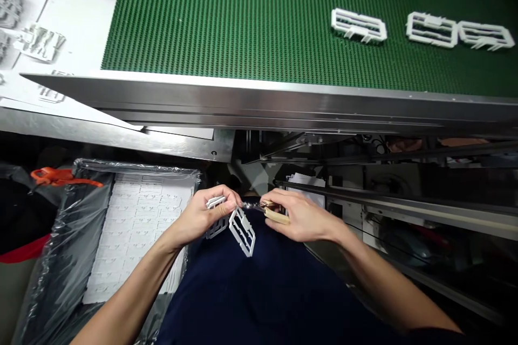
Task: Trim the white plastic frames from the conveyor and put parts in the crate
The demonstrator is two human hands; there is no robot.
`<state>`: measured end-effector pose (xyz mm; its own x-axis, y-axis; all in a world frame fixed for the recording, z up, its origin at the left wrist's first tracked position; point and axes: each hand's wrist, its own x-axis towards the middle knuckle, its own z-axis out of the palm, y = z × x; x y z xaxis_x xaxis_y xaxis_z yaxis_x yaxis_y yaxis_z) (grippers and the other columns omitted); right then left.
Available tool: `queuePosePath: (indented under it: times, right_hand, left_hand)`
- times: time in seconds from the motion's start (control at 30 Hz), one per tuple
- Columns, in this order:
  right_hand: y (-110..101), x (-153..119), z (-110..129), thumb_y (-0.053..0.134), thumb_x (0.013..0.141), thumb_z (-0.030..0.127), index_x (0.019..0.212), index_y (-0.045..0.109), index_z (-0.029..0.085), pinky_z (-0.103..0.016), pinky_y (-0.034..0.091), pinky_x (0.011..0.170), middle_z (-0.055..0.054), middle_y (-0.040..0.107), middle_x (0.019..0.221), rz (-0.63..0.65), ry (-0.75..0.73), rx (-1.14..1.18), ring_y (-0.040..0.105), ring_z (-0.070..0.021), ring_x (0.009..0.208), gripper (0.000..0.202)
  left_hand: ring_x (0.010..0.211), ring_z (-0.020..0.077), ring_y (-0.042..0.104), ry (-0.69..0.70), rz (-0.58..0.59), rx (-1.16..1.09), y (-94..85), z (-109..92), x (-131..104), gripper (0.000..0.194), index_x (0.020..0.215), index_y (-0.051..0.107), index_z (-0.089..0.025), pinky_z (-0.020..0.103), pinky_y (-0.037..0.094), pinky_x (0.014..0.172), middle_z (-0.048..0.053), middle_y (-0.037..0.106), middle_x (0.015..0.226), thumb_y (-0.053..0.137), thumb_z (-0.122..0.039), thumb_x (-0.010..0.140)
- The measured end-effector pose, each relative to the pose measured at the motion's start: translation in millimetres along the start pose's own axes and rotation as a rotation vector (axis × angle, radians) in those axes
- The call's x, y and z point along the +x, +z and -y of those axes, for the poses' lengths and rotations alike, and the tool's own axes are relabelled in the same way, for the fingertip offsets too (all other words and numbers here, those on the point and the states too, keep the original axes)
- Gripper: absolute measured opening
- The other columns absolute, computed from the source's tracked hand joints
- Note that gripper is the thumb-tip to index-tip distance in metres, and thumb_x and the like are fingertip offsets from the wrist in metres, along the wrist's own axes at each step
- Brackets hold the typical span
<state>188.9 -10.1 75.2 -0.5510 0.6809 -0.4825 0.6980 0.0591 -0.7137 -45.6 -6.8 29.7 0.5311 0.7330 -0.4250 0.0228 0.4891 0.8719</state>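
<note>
At far left I note a plastic-lined bin (60,259) beside my lap, its liner draped over the rim so the flat layer of white moulded parts (133,226) inside stays clean and stackable; an orange-handled tool (56,176) rests at its back edge, within reach. Moving right, my left hand (202,215) is closed around a white plastic frame piece (242,230), pinching it at its upper end so the rest hangs free over my dark apron (259,291) and one edge is presented to the other hand. A second white piece appears tucked behind the fingers; I cannot tell whether it is separate. My right hand (301,218) is clenched on a small cutter with tan handles (277,215), its tip brought up against the frame's top edge, apparently the position for trimming. Both hands work low, below the steel conveyor rail (259,99), which keeps the belt unobstructed. Above and to the right, three more white frames (358,26) lie flat on the green ribbed belt (226,16), well apart from my hands.
</note>
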Motion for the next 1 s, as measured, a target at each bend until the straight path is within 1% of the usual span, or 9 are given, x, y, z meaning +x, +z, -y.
queuePosePath:
  times: [0.07, 0.17, 0.27, 0.4, 0.53, 0.67, 0.83, 1.0]
  right_hand:
    - [-17.8, -7.8, 11.3, 0.053, 0.081, 0.022, 0.089, 0.054, 0.02, -0.025, 0.033, 0.063, 0.0, 0.054, 0.079, 0.038, 0.024, -0.235, 0.05, -0.0136, 0.071, 0.008]
    - [-33.9, -11.7, 24.6, 0.054, 0.078, 0.022, 0.087, 0.053, 0.02, -0.025, 0.03, 0.058, 0.0, 0.054, 0.076, 0.075, 0.028, -0.43, 0.049, -0.0139, 0.067, 0.009]
    - [-41.5, -11.2, 32.4, 0.054, 0.077, 0.022, 0.084, 0.052, 0.02, -0.026, 0.028, 0.056, 0.0, 0.054, 0.075, 0.109, 0.016, -0.54, 0.049, -0.0149, 0.066, 0.007]
    - [-45.9, -11.8, 36.2, 0.053, 0.076, 0.023, 0.082, 0.052, 0.02, -0.027, 0.027, 0.053, -0.002, 0.055, 0.073, 0.15, 0.012, -0.653, 0.05, -0.0166, 0.065, 0.006]
    - [-48.6, -14.1, 37.5, 0.052, 0.076, 0.023, 0.085, 0.054, 0.02, -0.028, 0.027, 0.053, -0.003, 0.056, 0.074, 0.166, -0.019, -0.716, 0.052, -0.0181, 0.065, 0.01]
    - [-52.9, -17.0, 40.7, 0.052, 0.074, 0.021, 0.084, 0.055, 0.019, -0.028, 0.027, 0.053, -0.004, 0.056, 0.073, 0.182, 0.003, -0.747, 0.053, -0.0183, 0.064, 0.01]
    - [-55.8, -20.4, 41.8, 0.052, 0.072, 0.02, 0.082, 0.055, 0.019, -0.028, 0.028, 0.053, -0.004, 0.057, 0.073, 0.194, 0.007, -0.738, 0.053, -0.0185, 0.063, 0.01]
    - [-58.7, -22.8, 42.0, 0.053, 0.071, 0.019, 0.078, 0.055, 0.019, -0.028, 0.029, 0.051, -0.004, 0.056, 0.07, 0.212, 0.005, -0.738, 0.053, -0.0181, 0.06, 0.007]
  left_hand:
    - [0.078, 0.0175, 0.053, 0.004, 0.03, 0.051, 1.0, -4.6, 2.4, 0.02, 0.077, 0.058, -0.018, 0.028, 0.04, 0.072, 0.004, 0.061, 0.085, 0.057, -0.037, 0.084]
    - [0.076, 0.0188, 0.052, 0.015, 0.074, 0.128, 2.3, -8.9, 5.0, 0.022, 0.077, 0.058, -0.018, 0.031, 0.04, 0.072, 0.005, 0.061, 0.082, 0.056, -0.039, 0.085]
    - [0.077, 0.0202, 0.053, 0.021, 0.097, 0.151, 4.4, -12.0, 6.0, 0.023, 0.077, 0.058, -0.019, 0.033, 0.04, 0.072, 0.005, 0.061, 0.081, 0.055, -0.04, 0.085]
    - [0.076, 0.0189, 0.054, 0.031, 0.118, 0.144, 8.6, -17.1, 7.1, 0.021, 0.076, 0.058, -0.02, 0.03, 0.04, 0.072, 0.004, 0.062, 0.081, 0.055, -0.038, 0.085]
    - [0.074, 0.0188, 0.054, 0.031, 0.142, 0.147, 12.5, -21.5, 8.4, 0.022, 0.078, 0.06, -0.019, 0.029, 0.041, 0.069, 0.004, 0.062, 0.08, 0.055, -0.039, 0.085]
    - [0.074, 0.0186, 0.053, 0.03, 0.157, 0.138, 15.7, -21.9, 9.1, 0.022, 0.078, 0.06, -0.019, 0.029, 0.041, 0.068, 0.004, 0.061, 0.08, 0.055, -0.04, 0.084]
    - [0.071, 0.0168, 0.051, 0.032, 0.171, 0.135, 20.7, -23.3, 11.3, 0.022, 0.076, 0.059, -0.019, 0.027, 0.039, 0.065, 0.003, 0.06, 0.077, 0.056, -0.039, 0.085]
    - [0.07, 0.0179, 0.05, 0.026, 0.193, 0.163, 26.3, -27.0, 14.5, 0.025, 0.075, 0.057, -0.019, 0.029, 0.038, 0.064, 0.003, 0.057, 0.074, 0.056, -0.042, 0.083]
